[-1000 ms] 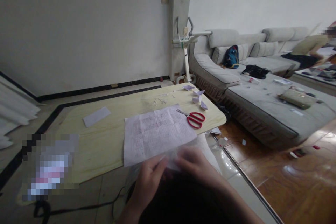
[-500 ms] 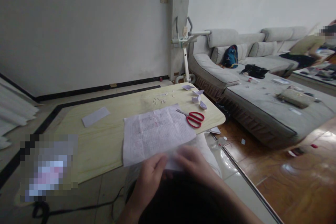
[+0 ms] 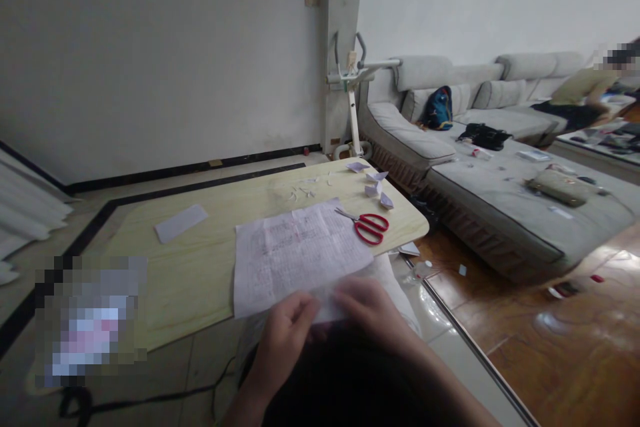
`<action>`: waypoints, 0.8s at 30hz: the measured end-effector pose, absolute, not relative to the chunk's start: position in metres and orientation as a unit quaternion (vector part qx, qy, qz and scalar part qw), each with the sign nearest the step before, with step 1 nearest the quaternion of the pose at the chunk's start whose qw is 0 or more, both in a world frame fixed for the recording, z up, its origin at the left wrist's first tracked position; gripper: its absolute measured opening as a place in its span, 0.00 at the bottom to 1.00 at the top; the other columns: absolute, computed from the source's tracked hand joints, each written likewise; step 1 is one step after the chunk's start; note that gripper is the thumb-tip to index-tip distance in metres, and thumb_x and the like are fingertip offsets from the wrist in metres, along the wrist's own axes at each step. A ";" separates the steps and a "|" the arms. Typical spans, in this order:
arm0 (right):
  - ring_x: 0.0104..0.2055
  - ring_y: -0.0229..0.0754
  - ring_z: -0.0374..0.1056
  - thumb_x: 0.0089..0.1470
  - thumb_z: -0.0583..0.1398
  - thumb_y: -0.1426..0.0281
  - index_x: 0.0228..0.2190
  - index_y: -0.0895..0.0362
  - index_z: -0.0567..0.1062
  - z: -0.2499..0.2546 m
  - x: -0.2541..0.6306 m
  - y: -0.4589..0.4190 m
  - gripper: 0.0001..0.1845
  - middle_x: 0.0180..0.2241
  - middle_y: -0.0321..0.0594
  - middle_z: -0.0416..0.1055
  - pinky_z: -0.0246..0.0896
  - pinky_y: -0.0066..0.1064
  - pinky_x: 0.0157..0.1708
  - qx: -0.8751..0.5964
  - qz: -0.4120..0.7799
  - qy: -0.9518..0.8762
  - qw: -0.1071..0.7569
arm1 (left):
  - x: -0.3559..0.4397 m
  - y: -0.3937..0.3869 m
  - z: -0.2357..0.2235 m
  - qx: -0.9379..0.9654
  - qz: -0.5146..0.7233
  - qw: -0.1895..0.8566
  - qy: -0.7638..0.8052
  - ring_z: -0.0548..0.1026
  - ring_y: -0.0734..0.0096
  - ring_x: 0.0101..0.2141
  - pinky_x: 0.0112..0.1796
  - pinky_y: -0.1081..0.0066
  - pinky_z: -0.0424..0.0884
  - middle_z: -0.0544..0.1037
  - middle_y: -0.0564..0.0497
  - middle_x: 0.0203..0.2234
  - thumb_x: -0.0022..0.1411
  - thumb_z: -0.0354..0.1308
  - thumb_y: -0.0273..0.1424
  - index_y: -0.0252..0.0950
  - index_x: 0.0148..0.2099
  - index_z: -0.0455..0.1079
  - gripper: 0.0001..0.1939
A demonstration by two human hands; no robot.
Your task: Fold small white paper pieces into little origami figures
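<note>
Low in front of me, close to my lap, my left hand (image 3: 290, 323) and my right hand (image 3: 367, 307) pinch a small white piece of paper (image 3: 328, 310) from either side. The fingers partly hide it, and its folds are too blurred to make out. Just beyond lies a large creased sheet of paper (image 3: 295, 250) with writing on it, reaching over the near edge of the table (image 3: 190, 287). Scissors (image 3: 369, 228) with red handles rest at its right side, blades toward the sheet. Several small folded paper shapes (image 3: 373, 189) stand at the table's far right corner.
Thin paper scraps (image 3: 305, 192) are scattered behind the sheet. A folded paper strip (image 3: 181, 222) lies on the left, near a blurred-out screen (image 3: 90, 327). To the right are a grey sofa (image 3: 480, 193) with bags, a seated person (image 3: 580, 90) and a plastic bottle (image 3: 423, 270).
Both hands stay nearly in place on the paper, with only a slight shift of the fingers. Everything on the table lies as before.
</note>
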State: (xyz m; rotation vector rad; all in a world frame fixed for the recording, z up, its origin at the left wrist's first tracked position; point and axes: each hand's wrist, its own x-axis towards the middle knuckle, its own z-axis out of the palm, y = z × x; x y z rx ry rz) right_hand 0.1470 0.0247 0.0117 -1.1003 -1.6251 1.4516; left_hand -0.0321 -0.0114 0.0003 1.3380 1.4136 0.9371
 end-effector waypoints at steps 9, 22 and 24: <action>0.25 0.36 0.60 0.60 0.58 0.65 0.28 0.59 0.73 0.009 0.147 0.023 0.12 0.22 0.33 0.65 0.55 0.27 0.25 -0.405 0.529 -0.676 0.314 | -0.032 -0.008 0.000 0.556 0.406 0.451 0.568 0.79 0.66 0.33 0.34 0.73 0.73 0.81 0.51 0.29 0.62 0.58 0.37 0.36 0.35 0.75 0.10; 0.36 0.40 0.66 0.52 0.64 0.76 0.40 0.54 0.76 0.011 0.152 0.017 0.12 0.36 0.37 0.73 0.63 0.29 0.36 -0.364 0.433 -0.761 0.317 | -0.037 -0.003 -0.004 0.508 0.433 0.464 0.583 0.77 0.63 0.29 0.29 0.73 0.71 0.79 0.51 0.25 0.60 0.57 0.42 0.35 0.33 0.75 0.14; 0.36 0.39 0.66 0.54 0.63 0.76 0.37 0.56 0.76 0.010 0.152 0.019 0.08 0.36 0.38 0.73 0.63 0.29 0.36 -0.355 0.429 -0.759 0.337 | -0.036 -0.004 -0.003 0.516 0.432 0.456 0.582 0.75 0.64 0.29 0.29 0.73 0.70 0.78 0.52 0.25 0.60 0.57 0.41 0.35 0.33 0.75 0.14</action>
